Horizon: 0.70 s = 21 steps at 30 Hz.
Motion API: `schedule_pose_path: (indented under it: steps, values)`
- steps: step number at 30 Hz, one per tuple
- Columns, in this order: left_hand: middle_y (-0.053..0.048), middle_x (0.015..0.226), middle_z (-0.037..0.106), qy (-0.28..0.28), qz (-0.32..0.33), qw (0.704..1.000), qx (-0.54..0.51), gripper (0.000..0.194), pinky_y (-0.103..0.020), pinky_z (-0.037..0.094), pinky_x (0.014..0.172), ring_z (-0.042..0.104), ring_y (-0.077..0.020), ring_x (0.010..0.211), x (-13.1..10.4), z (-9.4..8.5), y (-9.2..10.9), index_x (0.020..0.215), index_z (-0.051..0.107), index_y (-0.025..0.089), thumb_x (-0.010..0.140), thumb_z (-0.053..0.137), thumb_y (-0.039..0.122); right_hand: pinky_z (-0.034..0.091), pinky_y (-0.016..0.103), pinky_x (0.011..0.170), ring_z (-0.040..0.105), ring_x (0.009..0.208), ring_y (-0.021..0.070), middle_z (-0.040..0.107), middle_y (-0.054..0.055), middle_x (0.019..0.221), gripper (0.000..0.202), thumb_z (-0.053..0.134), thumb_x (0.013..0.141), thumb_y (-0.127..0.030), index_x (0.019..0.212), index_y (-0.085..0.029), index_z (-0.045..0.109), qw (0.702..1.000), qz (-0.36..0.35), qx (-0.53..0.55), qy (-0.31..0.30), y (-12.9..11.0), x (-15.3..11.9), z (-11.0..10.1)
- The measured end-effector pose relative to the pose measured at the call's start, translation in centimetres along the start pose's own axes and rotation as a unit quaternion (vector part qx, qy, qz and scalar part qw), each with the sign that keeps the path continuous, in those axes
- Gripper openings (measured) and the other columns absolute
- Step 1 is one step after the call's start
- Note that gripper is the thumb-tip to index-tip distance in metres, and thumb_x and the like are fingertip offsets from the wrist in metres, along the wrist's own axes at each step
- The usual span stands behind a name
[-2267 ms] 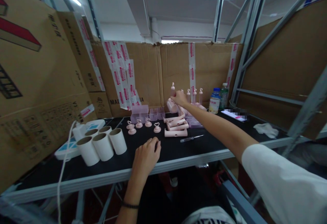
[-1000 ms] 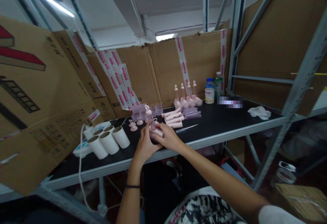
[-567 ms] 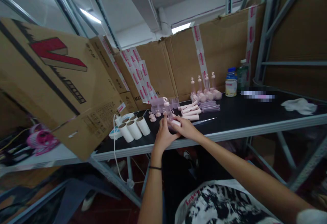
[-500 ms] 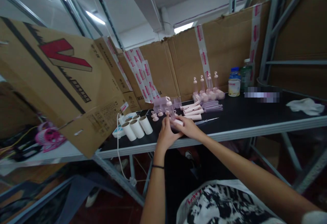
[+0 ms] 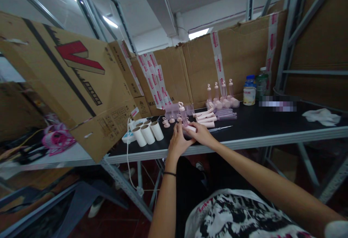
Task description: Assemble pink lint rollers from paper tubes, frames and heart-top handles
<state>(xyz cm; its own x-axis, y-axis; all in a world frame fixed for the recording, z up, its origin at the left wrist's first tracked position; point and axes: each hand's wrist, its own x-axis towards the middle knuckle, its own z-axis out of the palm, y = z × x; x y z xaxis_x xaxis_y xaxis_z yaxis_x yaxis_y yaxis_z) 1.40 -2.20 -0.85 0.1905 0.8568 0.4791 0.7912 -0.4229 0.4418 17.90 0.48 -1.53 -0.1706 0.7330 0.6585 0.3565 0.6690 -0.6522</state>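
Both hands meet at the front edge of the black tabletop around a pink piece with an upright clear tube and a ringed cap (image 5: 183,114). My left hand (image 5: 178,140) closes on its left side, and my right hand (image 5: 200,135) grips the pink base from the right. The underside of the base is hidden by the fingers. Just behind lie small pink ringed caps (image 5: 166,122) and a clear lilac holder (image 5: 172,110). To the right are pink tubes (image 5: 206,118) and flat lilac strips (image 5: 225,114).
Several finished-looking pink pieces (image 5: 223,102) stand at the back. White cardboard rolls (image 5: 148,133) sit left, beside a white cable (image 5: 127,158). A pointed metal tool (image 5: 220,128), a blue-capped jar (image 5: 249,94), a green bottle (image 5: 262,84) and a white cloth (image 5: 321,117) are on the right.
The camera view has shifted slightly. Both hands stay on the same pink piece in nearly the same pose, with no other visible movement of objects.
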Motion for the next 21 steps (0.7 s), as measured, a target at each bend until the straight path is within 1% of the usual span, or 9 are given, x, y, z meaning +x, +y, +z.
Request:
schedule_pose_path:
  steps: [4,7,13,17,21]
  values:
    - [-0.022,0.168,0.018,0.0,-0.01,1.0,0.002,0.115,-0.055,0.041,0.112,0.034,-0.0422,0.15,-0.11,-0.24,0.31,0.164,0.007,0.027,0.078,0.078,0.053,0.049,0.034,0.09,0.07,0.103,0.0257,0.075,0.012,0.114,0.029,0.059,0.095,-0.03,0.119,-0.017,0.069,1.0,0.0,-0.01,-0.001,0.22,0.03,0.17]
    - [-0.023,0.168,0.018,-0.001,-0.022,1.0,0.007,0.115,-0.056,0.042,0.109,0.04,-0.0441,0.147,-0.07,-0.27,0.3,0.164,0.007,0.028,0.078,0.077,0.056,0.049,0.034,0.089,0.07,0.101,0.0252,0.075,0.012,0.113,0.03,0.058,0.096,-0.028,0.12,-0.015,0.068,1.0,-0.004,-0.019,-0.002,0.34,0.16,0.29]
    - [-0.02,0.169,0.018,-0.001,-0.04,0.999,0.026,0.12,-0.051,0.047,0.105,0.043,-0.0417,0.145,0.19,-0.16,0.27,0.164,0.001,0.03,0.076,0.08,0.052,0.049,0.032,0.088,0.069,0.099,0.0241,0.076,0.011,0.111,0.028,0.058,0.096,-0.027,0.119,-0.015,0.069,1.0,-0.004,-0.023,0.0,0.43,0.54,0.37]
    - [-0.019,0.169,0.021,0.0,-0.038,0.998,0.039,0.119,-0.051,0.046,0.106,0.043,-0.0425,0.145,0.2,-0.2,0.58,0.164,0.0,0.03,0.077,0.077,0.055,0.049,0.031,0.086,0.07,0.096,0.0238,0.076,0.01,0.11,0.028,0.06,0.095,-0.027,0.119,-0.017,0.07,1.0,-0.002,-0.02,0.006,0.15,0.37,0.11]
    - [-0.018,0.168,0.023,-0.005,-0.045,0.998,0.048,0.118,-0.052,0.047,0.105,0.044,-0.0431,0.144,0.21,-0.31,0.94,0.164,0.0,0.032,0.078,0.076,0.056,0.049,0.032,0.089,0.07,0.1,0.0253,0.076,0.012,0.11,0.03,0.062,0.094,-0.027,0.12,-0.015,0.071,1.0,0.002,-0.011,0.015,-0.04,0.28,0.0]
